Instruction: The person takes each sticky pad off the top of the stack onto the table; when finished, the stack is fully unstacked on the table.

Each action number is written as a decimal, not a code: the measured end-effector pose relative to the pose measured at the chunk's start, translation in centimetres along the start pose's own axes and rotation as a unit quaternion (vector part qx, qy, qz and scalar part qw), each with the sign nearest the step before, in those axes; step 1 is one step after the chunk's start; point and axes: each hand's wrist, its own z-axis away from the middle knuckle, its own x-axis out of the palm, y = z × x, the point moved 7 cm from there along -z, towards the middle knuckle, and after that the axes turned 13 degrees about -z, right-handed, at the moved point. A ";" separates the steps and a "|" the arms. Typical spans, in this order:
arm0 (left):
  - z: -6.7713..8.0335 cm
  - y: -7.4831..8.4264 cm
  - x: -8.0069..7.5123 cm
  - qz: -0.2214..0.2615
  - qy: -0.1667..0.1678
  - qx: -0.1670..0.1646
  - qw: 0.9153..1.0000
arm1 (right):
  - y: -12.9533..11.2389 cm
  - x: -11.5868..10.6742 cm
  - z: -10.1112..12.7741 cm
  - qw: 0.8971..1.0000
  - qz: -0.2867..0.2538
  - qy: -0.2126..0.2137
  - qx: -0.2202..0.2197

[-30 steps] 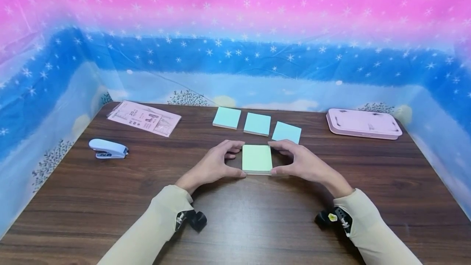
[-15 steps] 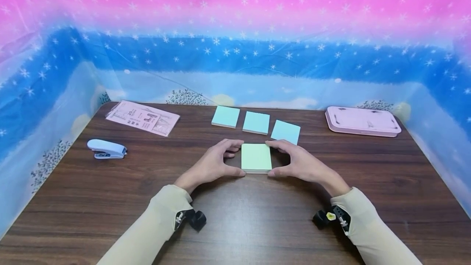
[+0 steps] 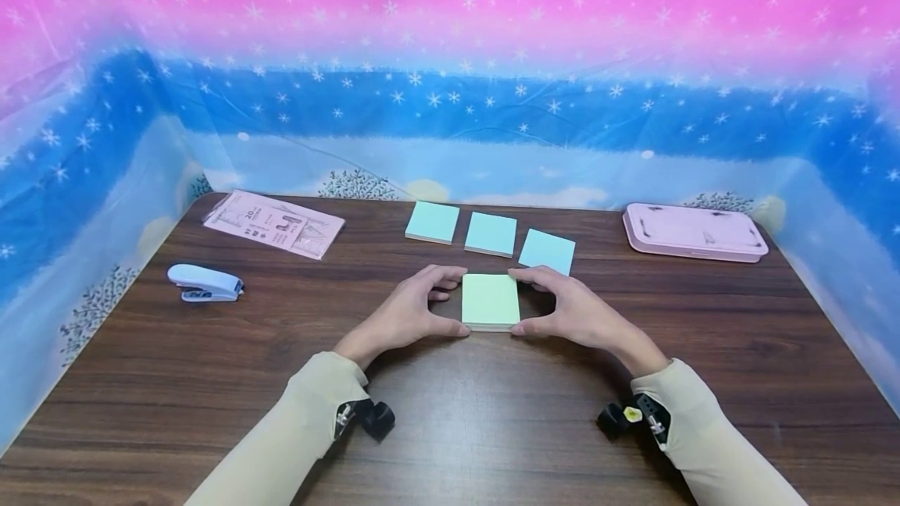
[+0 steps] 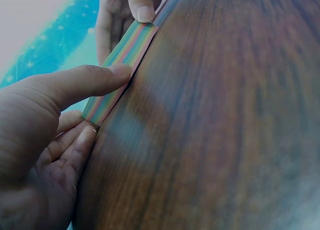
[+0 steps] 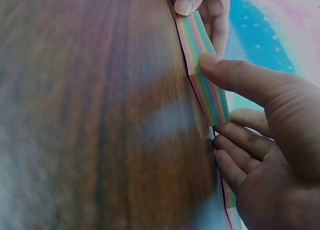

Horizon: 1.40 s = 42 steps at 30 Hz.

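Observation:
A square pad of sticky notes [image 3: 490, 300], pale green on top, lies on the wooden table between both hands. Its side edges show pink, yellow, green and blue stripes in the wrist views. My left hand [image 3: 415, 307] grips its left side, thumb at the front corner and fingers at the back. The right hand [image 3: 580, 311] mirrors this on the right side, its thumb [image 5: 210, 62] against the striped front edge. Behind the pad, three pale blue-green sticky note pads form a row: the left one [image 3: 432, 222], the middle one [image 3: 491, 234] and the right one [image 3: 548, 251], partly hidden by the right hand.
A light blue stapler [image 3: 205, 283] lies at the left of the table [image 3: 450, 428]. Farther back on that side is a pink printed packet [image 3: 276, 225]. A pink pencil case [image 3: 694, 233] sits at the back right. Patterned cloth [image 3: 450, 108] surrounds the table's far sides.
Hands and pad keep almost the same pose throughout. Only a slight shift of the head view shows.

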 end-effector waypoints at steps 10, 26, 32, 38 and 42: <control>0.0 0.0 0.0 0.000 0.002 0.002 1.000 | -0.2 -0.1 0.1 1.000 0.000 0.008 0.001; -0.1 -0.3 0.1 -0.001 0.005 0.013 1.000 | -0.8 -0.3 0.1 1.000 0.015 0.023 -0.003; -0.1 -0.2 0.1 -0.001 0.003 0.015 1.000 | -1.5 -0.8 0.3 0.998 0.044 0.036 -0.021; 0.0 -0.2 0.1 -0.005 0.002 0.021 1.000 | -2.3 -1.9 0.7 0.996 0.049 0.059 -0.038; 0.1 -0.2 0.1 -0.007 0.003 0.027 1.000 | -2.6 -2.6 0.8 0.995 0.056 0.074 -0.045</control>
